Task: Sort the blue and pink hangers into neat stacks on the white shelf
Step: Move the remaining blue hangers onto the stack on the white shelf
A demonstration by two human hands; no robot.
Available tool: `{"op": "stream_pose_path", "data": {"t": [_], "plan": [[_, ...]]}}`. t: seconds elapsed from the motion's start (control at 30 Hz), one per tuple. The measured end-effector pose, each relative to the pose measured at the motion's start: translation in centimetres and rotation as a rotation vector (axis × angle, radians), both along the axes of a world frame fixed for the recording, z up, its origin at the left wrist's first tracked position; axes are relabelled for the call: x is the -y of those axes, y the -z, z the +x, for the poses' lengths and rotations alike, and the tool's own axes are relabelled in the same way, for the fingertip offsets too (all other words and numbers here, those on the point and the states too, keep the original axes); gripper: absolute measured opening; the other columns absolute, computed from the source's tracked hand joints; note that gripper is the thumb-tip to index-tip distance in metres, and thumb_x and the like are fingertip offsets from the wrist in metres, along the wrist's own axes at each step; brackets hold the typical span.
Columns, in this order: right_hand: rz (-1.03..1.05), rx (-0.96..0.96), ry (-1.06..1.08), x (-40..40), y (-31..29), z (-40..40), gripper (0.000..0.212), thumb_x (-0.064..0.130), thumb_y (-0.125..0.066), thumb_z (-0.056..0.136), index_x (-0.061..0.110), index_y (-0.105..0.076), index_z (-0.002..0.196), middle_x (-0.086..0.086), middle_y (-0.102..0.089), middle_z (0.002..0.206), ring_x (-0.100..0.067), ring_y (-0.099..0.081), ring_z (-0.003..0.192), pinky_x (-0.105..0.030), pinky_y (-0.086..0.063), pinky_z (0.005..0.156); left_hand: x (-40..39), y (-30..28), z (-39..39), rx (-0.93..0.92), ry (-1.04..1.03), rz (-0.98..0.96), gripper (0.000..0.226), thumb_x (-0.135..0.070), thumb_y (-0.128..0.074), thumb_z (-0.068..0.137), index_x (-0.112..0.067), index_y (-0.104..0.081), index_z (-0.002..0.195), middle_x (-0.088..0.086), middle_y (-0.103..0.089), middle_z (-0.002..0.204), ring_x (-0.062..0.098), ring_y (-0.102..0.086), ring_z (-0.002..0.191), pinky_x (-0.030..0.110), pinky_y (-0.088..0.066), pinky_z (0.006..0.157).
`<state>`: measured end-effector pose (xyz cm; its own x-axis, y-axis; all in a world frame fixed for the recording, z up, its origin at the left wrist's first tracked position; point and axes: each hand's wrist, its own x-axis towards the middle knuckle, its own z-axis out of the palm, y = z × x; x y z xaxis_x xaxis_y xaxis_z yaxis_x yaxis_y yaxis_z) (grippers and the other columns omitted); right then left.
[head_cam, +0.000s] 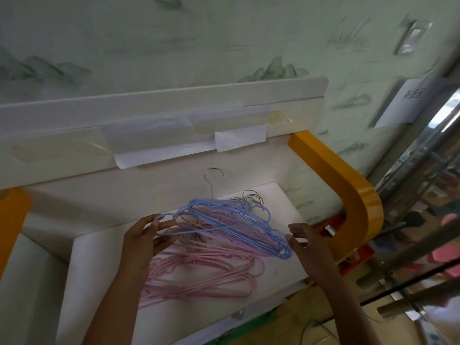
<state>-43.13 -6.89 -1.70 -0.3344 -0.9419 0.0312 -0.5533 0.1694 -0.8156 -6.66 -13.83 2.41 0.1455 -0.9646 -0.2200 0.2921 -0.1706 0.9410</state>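
Far left of frame: orange post (11, 220) under the taped upper ledge (149, 120); no hangers there.

Lower left of centre: left hand (143, 242), fingers closed narrow around the left end of the blue hangers, thumb on top of the wire. Holding, by the look of it.

Centre: blue hangers (224, 227), a bundle of several, slanting from upper left down to lower right, lifted a little above the white shelf (281, 202). One steel hook (213, 175) standing up clear of the bundle; other hooks (251, 199) bunched just to its right. A few pink wires mixed in beneath the blue, so not fully separated.

Lower centre: pink hangers (199, 275), a loose overlapping pile flat on the shelf, spread towards the front edge, partly under the blue bundle.

Right of centre: right hand (307, 241), fingers spread fairly wide, fingertips touching the right end of the blue bundle; pressing rather than gripping, though a firm hold cannot be ruled out.

Far right: curved orange frame (353, 195), then shiny metal poles (423, 155).

Step in hand, as judged: squaring up the blue stack between both hands. Next move likely calls for easing out the stray pink wires, aligning the hooks, and setting the blue stack down beside the pink pile, not on it.
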Motion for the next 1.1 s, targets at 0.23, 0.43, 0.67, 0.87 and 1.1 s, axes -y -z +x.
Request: {"op": "stream_pose_path", "data": {"t": [0.23, 0.43, 0.67, 0.87, 1.1], "plan": [[0.132, -0.140, -0.055, 0.5, 1.2, 0.7, 0.024, 0.038, -0.065, 0.092, 0.022, -0.063, 0.110, 0.002, -0.061, 0.105, -0.006, -0.060, 0.090, -0.021, -0.047, 0.072, 0.1, -0.3, -0.1, -0.056, -0.022, -0.042, 0.016, -0.010, -0.047, 0.101, -0.008, -0.063, 0.101, 0.012, -0.076, 0.086, 0.028, -0.073, 0.071, 0.029, -0.060, 0.064], [0.130, -0.182, 0.013, 1.2, 0.7, 1.2, 0.011, 0.026, -0.069, 0.091, 0.020, -0.062, 0.098, 0.003, -0.064, 0.092, -0.003, -0.061, 0.076, -0.015, -0.040, 0.059, 0.5, -0.4, 0.4, -0.036, -0.015, -0.044, 0.016, -0.011, -0.048, 0.101, -0.008, -0.064, 0.101, 0.015, -0.075, 0.091, 0.033, -0.073, 0.074, 0.029, -0.060, 0.064], [0.018, -0.061, 0.117, 1.3, -0.6, 1.5, 0.005, 0.017, -0.066, 0.093, 0.021, -0.064, 0.094, 0.002, -0.068, 0.090, -0.016, -0.065, 0.083, -0.036, -0.054, 0.075, 0.4, -0.7, 1.5, -0.031, -0.019, -0.044, 0.017, -0.013, -0.049, 0.101, -0.007, -0.064, 0.105, 0.017, -0.074, 0.096, 0.036, -0.072, 0.079, 0.031, -0.061, 0.067], [-0.152, 0.463, 0.082, 0.9, -2.2, 2.4, 0.006, 0.002, -0.054, 0.098, -0.002, -0.058, 0.100, -0.020, -0.070, 0.081, -0.036, -0.071, 0.063, -0.040, -0.061, 0.057, -0.4, -2.0, 2.5, -0.073, -0.018, -0.072, 0.016, -0.011, -0.048, 0.101, -0.006, -0.063, 0.103, 0.016, -0.074, 0.091, 0.037, -0.073, 0.075, 0.030, -0.061, 0.064], [-0.274, 0.709, 0.019, -1.5, -4.0, 4.6, 0.015, -0.002, -0.040, 0.102, -0.004, -0.055, 0.105, -0.021, -0.072, 0.078, -0.035, -0.072, 0.066, -0.036, -0.061, 0.057, -1.8, -3.1, 4.6, -0.092, -0.007, -0.093, 0.017, -0.011, -0.049, 0.101, -0.005, -0.064, 0.108, 0.015, -0.074, 0.089, 0.036, -0.073, 0.077, 0.031, -0.061, 0.067]]}}
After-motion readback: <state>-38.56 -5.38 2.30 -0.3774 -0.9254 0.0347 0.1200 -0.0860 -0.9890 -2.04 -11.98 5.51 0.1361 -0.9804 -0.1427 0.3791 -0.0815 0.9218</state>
